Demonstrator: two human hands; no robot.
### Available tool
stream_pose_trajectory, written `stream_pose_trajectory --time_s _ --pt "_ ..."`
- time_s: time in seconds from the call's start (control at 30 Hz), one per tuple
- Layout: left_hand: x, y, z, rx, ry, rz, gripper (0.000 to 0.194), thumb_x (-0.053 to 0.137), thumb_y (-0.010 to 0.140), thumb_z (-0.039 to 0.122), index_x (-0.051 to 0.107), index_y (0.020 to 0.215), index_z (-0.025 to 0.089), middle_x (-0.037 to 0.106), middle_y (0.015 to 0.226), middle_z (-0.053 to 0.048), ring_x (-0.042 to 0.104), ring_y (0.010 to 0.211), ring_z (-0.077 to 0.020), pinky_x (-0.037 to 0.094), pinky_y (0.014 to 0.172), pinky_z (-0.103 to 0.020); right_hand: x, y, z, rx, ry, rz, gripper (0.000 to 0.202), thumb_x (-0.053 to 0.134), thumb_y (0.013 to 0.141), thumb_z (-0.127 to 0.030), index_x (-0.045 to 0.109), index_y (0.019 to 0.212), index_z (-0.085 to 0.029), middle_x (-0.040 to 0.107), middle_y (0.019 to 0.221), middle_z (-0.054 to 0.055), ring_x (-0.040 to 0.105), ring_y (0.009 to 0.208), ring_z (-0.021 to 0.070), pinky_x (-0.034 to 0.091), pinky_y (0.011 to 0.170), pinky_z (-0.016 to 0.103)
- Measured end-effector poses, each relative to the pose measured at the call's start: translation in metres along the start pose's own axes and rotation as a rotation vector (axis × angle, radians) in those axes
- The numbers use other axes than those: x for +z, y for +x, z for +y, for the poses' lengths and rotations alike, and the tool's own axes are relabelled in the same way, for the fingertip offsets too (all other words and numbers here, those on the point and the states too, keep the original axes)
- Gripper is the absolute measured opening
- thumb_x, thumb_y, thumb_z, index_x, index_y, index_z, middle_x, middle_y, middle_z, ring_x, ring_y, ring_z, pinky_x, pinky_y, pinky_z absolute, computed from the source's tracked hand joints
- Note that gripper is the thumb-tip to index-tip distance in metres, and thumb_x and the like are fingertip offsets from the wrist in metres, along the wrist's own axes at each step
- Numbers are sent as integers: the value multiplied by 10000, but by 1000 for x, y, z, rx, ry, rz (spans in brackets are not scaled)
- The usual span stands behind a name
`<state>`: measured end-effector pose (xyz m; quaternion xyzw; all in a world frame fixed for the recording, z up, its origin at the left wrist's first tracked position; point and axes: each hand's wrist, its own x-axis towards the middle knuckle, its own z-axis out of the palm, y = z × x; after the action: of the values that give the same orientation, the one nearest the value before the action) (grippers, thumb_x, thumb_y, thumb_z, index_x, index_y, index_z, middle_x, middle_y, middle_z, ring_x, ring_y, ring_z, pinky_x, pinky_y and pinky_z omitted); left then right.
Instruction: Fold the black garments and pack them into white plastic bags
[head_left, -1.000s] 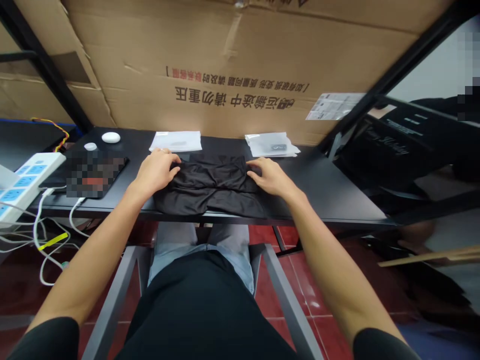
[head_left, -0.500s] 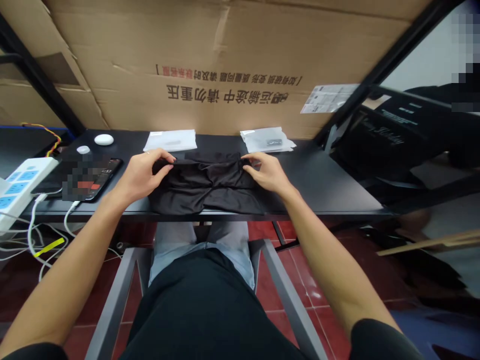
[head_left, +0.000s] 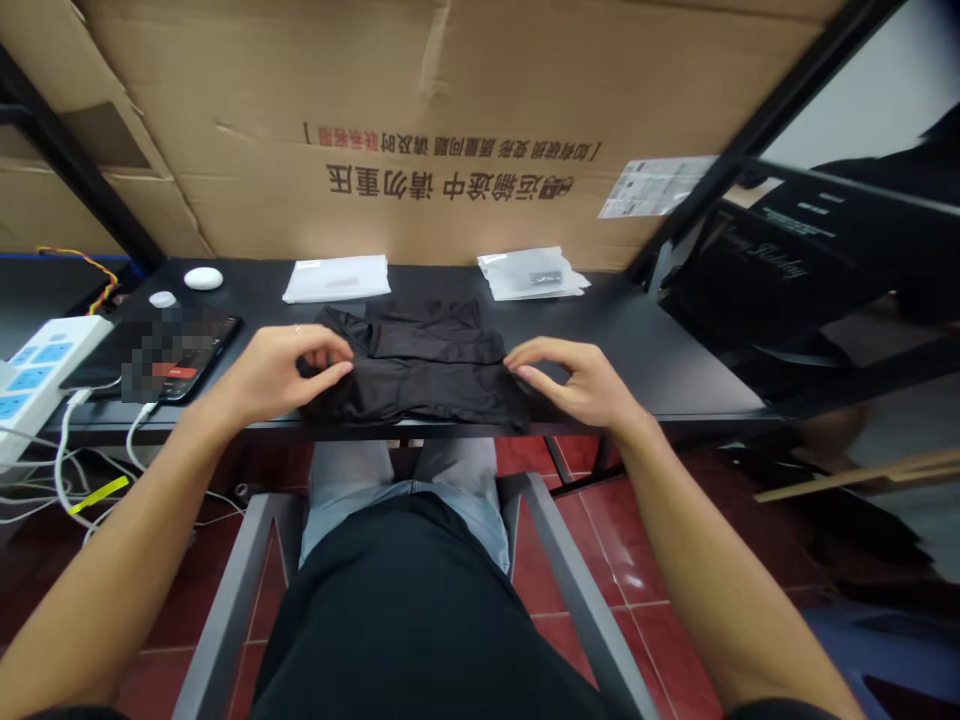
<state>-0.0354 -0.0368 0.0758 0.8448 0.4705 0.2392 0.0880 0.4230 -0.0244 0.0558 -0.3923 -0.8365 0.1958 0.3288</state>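
A black cloth [head_left: 427,365] lies folded in flat layers at the front edge of the dark table, directly before me. At its left side is my left hand [head_left: 289,370], thumb and fingertips pinching the fabric. My right hand [head_left: 574,378] is at the right side, its thumb and forefinger closed on the cloth's edge. Behind the cloth lie two white packets, a left one [head_left: 337,279] and a right one [head_left: 531,274] with a small dark label.
A phone [head_left: 196,362] and a white power strip [head_left: 46,375] with cables are on the left. Two small white objects, one an oval [head_left: 203,279], sit behind the phone. Cardboard [head_left: 420,80] stands behind the table [head_left: 645,345]. A dark bag hangs at the right.
Both hands have come nearer to the front edge, and my right hand has also shifted right. The upper layer of cloth has been folded towards me and lies flatter.
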Motion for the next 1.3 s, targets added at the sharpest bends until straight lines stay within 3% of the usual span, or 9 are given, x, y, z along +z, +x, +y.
stream_pose_trajectory --time_s 0.13,0.3,0.5,0.67,0.8,0.9,1.07,1.2,1.3 --pt "17 51 9 72 168 -103 345 747 1005 428 857 1315 322 799 1429 -76 756 1312 -306 604 1125 -419 6 34 17 -115 -266 -73 192 778 1000 -391 882 1142 -316 809 1467 108 749 1388 419 588 1253 654" --pt "27 82 18 86 372 -229 199 691 1019 251 859 1118 291 807 1377 -90 726 1337 -334 601 1060 -433 5 68 32 -141 -394 -200 180 644 1040 -323 818 1035 -278 854 1251 139 787 1235 396 613 1158 595" --pt "15 110 12 -96 482 -8 329 516 1141 294 778 1320 204 816 1306 -184 762 1233 -386 591 1020 -499 -3 127 60 40 -276 156 229 628 1096 -448 746 1174 -267 861 1116 143 805 1049 385 651 1026 576" --pt "24 131 -3 -153 396 59 402 517 1139 279 749 1464 230 784 1475 -165 722 1377 -376 559 1154 -508 12 158 79 105 -357 84 250 649 1092 -450 776 1166 -248 863 1070 146 806 1066 389 671 1044 607" --pt "35 107 -5 -85 277 40 489 519 1134 282 716 1568 175 699 1646 -176 647 1517 -362 496 1290 -500 33 126 62 18 -438 39 414 671 1100 -444 763 1419 -198 790 1474 221 713 1432 454 558 1272 687" --pt "42 66 2 -23 250 -70 608 508 1173 477 656 1675 169 584 1782 -184 513 1673 -385 384 1399 -549 50 81 36 -78 -351 -102 585 635 1138 -572 685 1609 -230 593 1775 180 532 1679 407 440 1413 630" --pt "57 15 13 -162 283 -225 764 417 1179 699 462 1841 319 361 1934 -103 252 1822 -413 184 1445 -734 55 35 15 -41 -287 -298 816 687 1083 -745 557 1756 -303 466 1882 145 385 1776 418 300 1465 704" --pt "64 9 13 -171 293 -205 755 430 1178 693 442 1850 349 359 1933 -96 259 1825 -385 184 1451 -714 21 58 48 -83 -290 -173 554 594 1157 -564 654 1647 -314 589 1794 126 565 1662 367 451 1404 641" --pt "65 11 11 -159 302 -193 760 430 1177 700 446 1848 344 366 1930 -94 263 1824 -384 179 1456 -706 -14 92 96 -30 -559 2 611 626 1074 -319 609 1662 -157 491 1837 247 471 1708 459 385 1411 710"
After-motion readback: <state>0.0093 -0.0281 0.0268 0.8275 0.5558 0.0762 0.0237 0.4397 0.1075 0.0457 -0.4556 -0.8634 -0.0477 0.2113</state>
